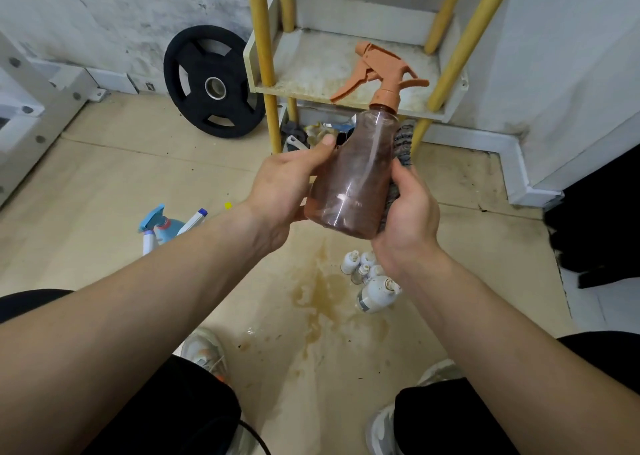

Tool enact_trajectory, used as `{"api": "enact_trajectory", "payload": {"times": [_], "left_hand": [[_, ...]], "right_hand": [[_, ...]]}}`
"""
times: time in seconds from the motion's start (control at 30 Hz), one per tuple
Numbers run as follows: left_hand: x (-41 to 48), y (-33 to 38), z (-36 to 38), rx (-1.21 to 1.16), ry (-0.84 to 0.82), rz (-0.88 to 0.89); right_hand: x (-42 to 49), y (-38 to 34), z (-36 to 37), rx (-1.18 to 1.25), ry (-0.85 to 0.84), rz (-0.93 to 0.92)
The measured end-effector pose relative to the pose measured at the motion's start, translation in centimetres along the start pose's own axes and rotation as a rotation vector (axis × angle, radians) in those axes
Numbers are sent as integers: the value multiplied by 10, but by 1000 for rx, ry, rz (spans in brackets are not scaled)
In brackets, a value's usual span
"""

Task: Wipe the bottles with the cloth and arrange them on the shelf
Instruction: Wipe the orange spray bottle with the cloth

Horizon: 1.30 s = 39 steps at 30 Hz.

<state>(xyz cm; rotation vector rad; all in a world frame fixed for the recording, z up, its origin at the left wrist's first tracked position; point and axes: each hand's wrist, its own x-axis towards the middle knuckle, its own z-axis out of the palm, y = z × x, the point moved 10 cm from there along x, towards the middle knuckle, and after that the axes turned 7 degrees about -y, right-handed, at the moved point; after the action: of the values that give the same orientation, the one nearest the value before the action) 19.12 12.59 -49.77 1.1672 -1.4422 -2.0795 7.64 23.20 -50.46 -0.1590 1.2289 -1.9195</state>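
Two hands: your left hand (287,184) curls round the brown clear-plastic spray bottle (356,177), right hand (408,212) clamps the grey woven cloth (403,139) on it
Bottle: midair, in front of the white shelf (311,67)
Tip: twist it; cloth's mostly hidden, probably cups the back

Plastic, cloth and a stained shelf
The spray bottle (353,181) was clear brownish plastic, smooth and glossy; its trigger head (381,70) matt orange plastic; the cloth (403,143) coarse grey weave; the shelf (311,70) matt, stained; the weight plate (194,84) matt black.
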Motion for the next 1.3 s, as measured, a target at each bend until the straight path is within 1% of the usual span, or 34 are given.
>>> {"api": "enact_trajectory", "payload": {"times": [0.13, 0.2, 0.27, 0.37, 0.47, 0.6, 0.7, 0.77, 0.83, 0.9, 1.03, 1.1, 1.2, 1.23, 1.3], "left_hand": [[0, -1, -1, -30, -11, 23], [-1, -4, 4, -99, -20, 36], [-2, -7, 14, -192, -70, 44], [-3, -8, 28, -292, -161, 26], [-5, -11, 39, -333, -242, -22], [-8, -15, 46, -335, -287, -72], [-6, -16, 44, -374, -272, -75], [-2, -14, 40, -403, -242, -59], [3, -11, 34, -424, -221, -34], [8, -9, 27, -428, -205, -16], [17, -15, 8, -388, -131, -20], [22, -20, 0, -384, -92, -43], [28, -22, -7, -472, -93, -45], [29, -22, -11, -481, -63, -38], [24, -18, -18, -414, 15, -5]], "right_hand": [[0, -5, 1, 64, 18, -7], [0, -5, 3, 108, 15, -32], [-2, -5, 4, 137, 15, -43], [-3, -6, 5, 135, 16, -63], [-1, -8, 1, 116, 45, -82], [0, -13, -3, 77, 69, -92], [-1, -18, 2, 17, 16, -117], [0, -23, 10, -83, -66, -146], [-5, -23, 24, -197, -197, -183], [-15, -21, 36, -349, -285, -239], [-38, -12, 51, -773, -405, -469], [-49, -9, 56, -917, -454, -572], [-64, -5, 63, -1070, -517, -690], [-64, -5, 64, -1098, -534, -713], [-56, -4, 63, -1096, -545, -678]]}}
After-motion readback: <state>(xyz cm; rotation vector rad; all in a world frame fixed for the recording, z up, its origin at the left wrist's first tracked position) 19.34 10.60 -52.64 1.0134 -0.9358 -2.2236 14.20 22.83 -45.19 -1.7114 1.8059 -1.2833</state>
